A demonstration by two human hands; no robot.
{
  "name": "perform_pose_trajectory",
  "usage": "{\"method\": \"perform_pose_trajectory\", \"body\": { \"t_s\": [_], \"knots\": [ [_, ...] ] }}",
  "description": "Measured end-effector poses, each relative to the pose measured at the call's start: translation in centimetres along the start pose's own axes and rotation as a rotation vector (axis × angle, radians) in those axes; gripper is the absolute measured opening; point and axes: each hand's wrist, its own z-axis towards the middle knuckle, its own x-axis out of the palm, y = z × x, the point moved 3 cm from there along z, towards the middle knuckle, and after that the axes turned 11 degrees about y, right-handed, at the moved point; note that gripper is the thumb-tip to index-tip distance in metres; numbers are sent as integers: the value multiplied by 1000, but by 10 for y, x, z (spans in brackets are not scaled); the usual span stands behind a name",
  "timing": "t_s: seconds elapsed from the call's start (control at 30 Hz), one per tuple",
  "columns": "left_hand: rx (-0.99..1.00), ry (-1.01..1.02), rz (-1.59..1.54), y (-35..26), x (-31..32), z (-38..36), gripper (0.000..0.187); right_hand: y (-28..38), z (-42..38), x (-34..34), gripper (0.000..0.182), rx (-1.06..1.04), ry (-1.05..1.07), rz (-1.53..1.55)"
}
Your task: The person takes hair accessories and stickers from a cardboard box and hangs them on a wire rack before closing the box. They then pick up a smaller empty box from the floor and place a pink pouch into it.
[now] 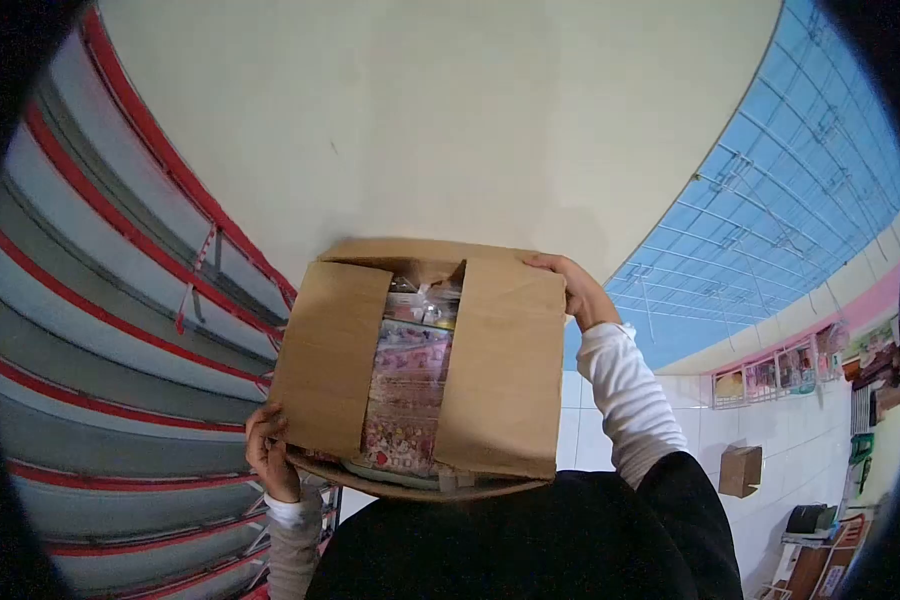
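A brown cardboard box (pixel 505 370) is held up in front of my body, between both hands. Its two side flaps lie folded inward and leave a gap down the middle. Through that gap show clear plastic packs (pixel 410 375) with pink, patterned contents; what exactly they are I cannot make out. My left hand (pixel 268 455) grips the box's near left corner, fingers curled over its edge. At the far right corner, my right hand (pixel 572 285) is closed on the edge. The undersides of both hands are hidden by the box.
Grey shelves with red edges (pixel 120 480) rise on the left. A cream wall (pixel 450 120) stands ahead. White wire grid racks with hooks (pixel 740 210) cover the blue wall on the right. A small cardboard box (pixel 740 472) sits on the white tiled floor (pixel 690 420), near more goods at far right.
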Motion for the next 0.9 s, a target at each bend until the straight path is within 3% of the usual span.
{"method": "perform_pose_trajectory", "body": {
  "t_s": [0.07, 0.13, 0.17, 0.23, 0.3, 0.37, 0.43, 0.5, 0.53, 0.63, 0.73, 0.8, 0.83, 0.9],
  "knots": [
    [26, 2, -6, -4, -2, -7, 18, -7, -4, -1, 29, 17, 14, 47],
    [16, -27, 35, -5, -3, -12, 20, -6, -12, 8, 28, -114, 159, 200],
    [7, -30, 42, -3, -5, -15, 20, -5, -18, 16, 28, -103, 165, 202],
    [45, -21, 66, -2, -8, -19, 33, 16, -41, 36, 28, -342, 74, 126],
    [34, -38, 39, -3, -8, -22, 29, 29, -54, 37, 20, -319, 115, 113],
    [27, -61, 12, -8, -4, -20, 25, 49, -75, 53, 20, -383, 155, -426],
    [-20, -55, 42, -13, 0, -12, 15, 47, -80, 60, 25, -401, 177, -474],
    [-16, -48, 62, -9, 2, -6, 9, 46, -92, 68, 31, -629, 253, -821],
    [-29, -49, 46, -10, 6, -1, 8, 42, -93, 64, 45, -555, 309, -899],
    [63, 45, 115, -23, 13, 17, 17, 37, -93, 53, 47, -504, 268, -1155],
    [63, -60, 334, -39, 8, 21, 30, 43, -86, 43, 55, -397, 297, -1074],
    [-513, 195, 11, 3, -18, 6, 40, 46, -75, 33, 48, -412, 302, -1061],
    [-511, 194, 12, -11, -20, 10, 40, 48, -72, 32, 41, -425, 302, -1050],
    [-595, 199, -279, -45, -29, 18, 39, 47, -71, 40, 41, -424, 211, -1038]
  ]
}}
